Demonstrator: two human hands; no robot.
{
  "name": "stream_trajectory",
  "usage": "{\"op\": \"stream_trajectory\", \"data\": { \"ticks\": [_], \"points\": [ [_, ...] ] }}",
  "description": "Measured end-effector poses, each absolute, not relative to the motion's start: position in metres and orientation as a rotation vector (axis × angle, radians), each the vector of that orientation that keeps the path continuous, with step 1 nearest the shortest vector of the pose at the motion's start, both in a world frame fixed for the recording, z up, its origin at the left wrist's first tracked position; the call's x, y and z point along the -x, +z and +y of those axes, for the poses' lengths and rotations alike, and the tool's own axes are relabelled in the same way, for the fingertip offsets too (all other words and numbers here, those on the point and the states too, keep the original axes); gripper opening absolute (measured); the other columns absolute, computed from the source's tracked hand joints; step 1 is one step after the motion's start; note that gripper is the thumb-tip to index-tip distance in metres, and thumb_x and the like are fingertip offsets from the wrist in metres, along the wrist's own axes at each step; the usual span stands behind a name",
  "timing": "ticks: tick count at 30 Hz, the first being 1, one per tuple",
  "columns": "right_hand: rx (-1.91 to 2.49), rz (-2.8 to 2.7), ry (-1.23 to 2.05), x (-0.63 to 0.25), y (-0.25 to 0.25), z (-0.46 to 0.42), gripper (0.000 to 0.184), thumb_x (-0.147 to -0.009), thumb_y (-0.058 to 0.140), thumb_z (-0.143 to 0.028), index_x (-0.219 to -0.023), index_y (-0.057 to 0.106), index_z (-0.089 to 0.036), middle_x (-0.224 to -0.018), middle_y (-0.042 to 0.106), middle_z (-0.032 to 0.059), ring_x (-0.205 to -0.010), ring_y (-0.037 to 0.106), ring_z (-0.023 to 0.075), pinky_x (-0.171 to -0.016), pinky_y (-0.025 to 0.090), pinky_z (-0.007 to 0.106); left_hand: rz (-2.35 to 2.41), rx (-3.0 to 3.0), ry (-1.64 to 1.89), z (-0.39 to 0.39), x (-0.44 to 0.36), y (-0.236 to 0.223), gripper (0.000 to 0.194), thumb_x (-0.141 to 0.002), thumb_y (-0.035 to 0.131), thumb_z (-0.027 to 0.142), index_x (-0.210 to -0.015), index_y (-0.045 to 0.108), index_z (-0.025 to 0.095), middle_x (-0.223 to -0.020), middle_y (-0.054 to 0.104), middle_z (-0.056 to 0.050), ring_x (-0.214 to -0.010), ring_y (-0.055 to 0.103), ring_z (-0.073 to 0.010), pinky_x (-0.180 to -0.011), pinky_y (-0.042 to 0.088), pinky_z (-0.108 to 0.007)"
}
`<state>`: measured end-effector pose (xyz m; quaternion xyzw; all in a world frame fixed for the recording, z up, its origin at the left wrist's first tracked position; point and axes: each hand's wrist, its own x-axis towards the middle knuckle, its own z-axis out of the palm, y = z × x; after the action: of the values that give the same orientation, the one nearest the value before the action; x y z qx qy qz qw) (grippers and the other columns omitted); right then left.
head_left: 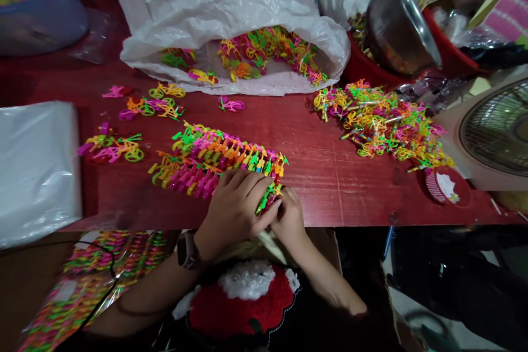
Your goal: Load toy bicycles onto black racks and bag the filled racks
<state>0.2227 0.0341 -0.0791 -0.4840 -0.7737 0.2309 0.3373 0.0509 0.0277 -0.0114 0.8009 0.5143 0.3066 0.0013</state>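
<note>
Red table (330,192) here: left hand (235,212) curled tight around a plastic bike row's (218,157) end, right hand (290,219) beside it, grip unclear.

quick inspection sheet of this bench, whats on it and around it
surface: red wooden tabletop, scuffed
job's things: neon plastic toy bicycles in tight rows, more in a white plastic bag
clutter: steel bowl tilted in a red basin, stack of clear plastic
grips: left hand and right hand hold a small bunch of toy bicycles
cables: black cable below the table edge
surroundings: electric fan, blue plastic tub
</note>
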Motion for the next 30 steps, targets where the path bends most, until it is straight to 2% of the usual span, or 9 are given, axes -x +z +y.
{"op": "stream_trajectory", "data": {
  "ticks": [8, 12, 16, 19, 21, 23, 25, 28, 30],
  "points": [
    [1.297, -2.025, 0.518, -0.216, -0.077, 0.029, 0.010, -0.087, 0.050, -0.014, -0.084, 0.057, -0.021, -0.084, 0.063, 0.0084, -0.083, 0.057, 0.0259, -0.073, 0.047, 0.038, 1.517, -2.610, 1.079, 0.031, -0.044, -0.017, 0.036, -0.093, 0.063, 0.039, -0.116, 0.069, 0.013, -0.106, 0.075, -0.012, -0.101, 0.065, -0.0303, -0.094, 0.047, -0.049],
    [1.238, -2.042, 0.571, -0.219, -0.077, -0.003, 0.013, -0.089, 0.053, -0.016, -0.097, 0.063, -0.020, -0.093, 0.069, 0.0106, -0.090, 0.063, 0.0285, -0.075, 0.053, 0.041, 1.339, -2.637, 1.131, 0.014, -0.032, -0.019, 0.037, -0.091, 0.064, 0.039, -0.118, 0.069, 0.015, -0.108, 0.076, -0.011, -0.106, 0.064, -0.0286, -0.104, 0.045, -0.051],
    [1.010, -2.098, 0.555, -0.221, -0.089, -0.034, 0.024, -0.093, 0.056, -0.018, -0.114, 0.065, -0.023, -0.097, 0.072, 0.0105, -0.091, 0.069, 0.0298, -0.077, 0.058, 0.045, 1.234, -2.642, 1.330, -0.001, -0.018, -0.027, 0.043, -0.087, 0.063, 0.048, -0.114, 0.069, 0.014, -0.106, 0.076, -0.012, -0.104, 0.065, -0.0280, -0.101, 0.047, -0.049],
    [0.903, -2.158, 0.610, -0.212, -0.093, -0.040, 0.030, -0.094, 0.059, -0.018, -0.123, 0.064, -0.025, -0.093, 0.073, 0.0093, -0.082, 0.071, 0.0280, -0.071, 0.059, 0.042, 1.421, -2.671, 1.425, -0.006, -0.001, -0.031, 0.047, -0.088, 0.067, 0.051, -0.120, 0.067, 0.016, -0.112, 0.076, -0.012, -0.108, 0.065, -0.0274, -0.104, 0.045, -0.048],
    [0.898, -2.184, 0.667, -0.201, -0.090, -0.039, 0.024, -0.095, 0.059, -0.019, -0.117, 0.065, -0.025, -0.089, 0.072, 0.0080, -0.079, 0.070, 0.0265, -0.069, 0.059, 0.039, 1.637, -2.670, 1.340, -0.009, 0.021, -0.030, 0.046, -0.090, 0.069, 0.048, -0.126, 0.065, 0.020, -0.119, 0.074, -0.011, -0.115, 0.063, -0.0270, -0.109, 0.041, -0.047],
    [0.911, -2.207, 0.720, -0.188, -0.083, -0.036, 0.013, -0.095, 0.059, -0.018, -0.105, 0.066, -0.024, -0.085, 0.069, 0.0062, -0.077, 0.069, 0.0249, -0.066, 0.057, 0.036, 2.020, -2.501, 1.172, -0.016, 0.055, -0.029, 0.040, -0.094, 0.066, 0.044, -0.128, 0.063, 0.025, -0.128, 0.071, -0.011, -0.124, 0.060, -0.0272, -0.113, 0.037, -0.048],
    [0.933, -2.218, 0.797, -0.173, -0.075, -0.033, 0.009, -0.094, 0.058, -0.017, -0.097, 0.064, -0.023, -0.084, 0.068, 0.0052, -0.077, 0.068, 0.0235, -0.066, 0.056, 0.033, 2.654, -1.922, 0.897, -0.026, 0.096, -0.028, 0.038, -0.100, 0.054, 0.044, -0.133, 0.059, 0.026, -0.141, 0.063, -0.012, -0.135, 0.053, -0.0284, -0.115, 0.036, -0.049],
    [0.961, -2.160, 1.016, -0.151, -0.064, -0.031, 0.014, -0.091, 0.058, -0.015, -0.103, 0.064, -0.021, -0.090, 0.066, 0.0058, -0.078, 0.067, 0.0208, -0.067, 0.057, 0.031, 2.937, -1.528, 0.734, -0.047, 0.150, -0.030, 0.054, -0.101, 0.041, 0.043, -0.131, 0.056, 0.000, -0.138, 0.053, -0.039, -0.133, 0.049, -0.0500, -0.103, 0.038, -0.066],
    [0.955, -2.087, 1.181, -0.138, -0.061, -0.030, 0.025, -0.090, 0.058, -0.014, -0.114, 0.062, -0.021, -0.097, 0.065, 0.0063, -0.082, 0.067, 0.0193, -0.070, 0.059, 0.030, 2.926, -1.474, 0.575, -0.061, 0.171, -0.035, 0.053, -0.100, 0.038, 0.042, -0.114, 0.063, -0.003, -0.117, 0.062, -0.040, -0.115, 0.060, -0.0512, -0.092, 0.044, -0.062]
  ]
}}
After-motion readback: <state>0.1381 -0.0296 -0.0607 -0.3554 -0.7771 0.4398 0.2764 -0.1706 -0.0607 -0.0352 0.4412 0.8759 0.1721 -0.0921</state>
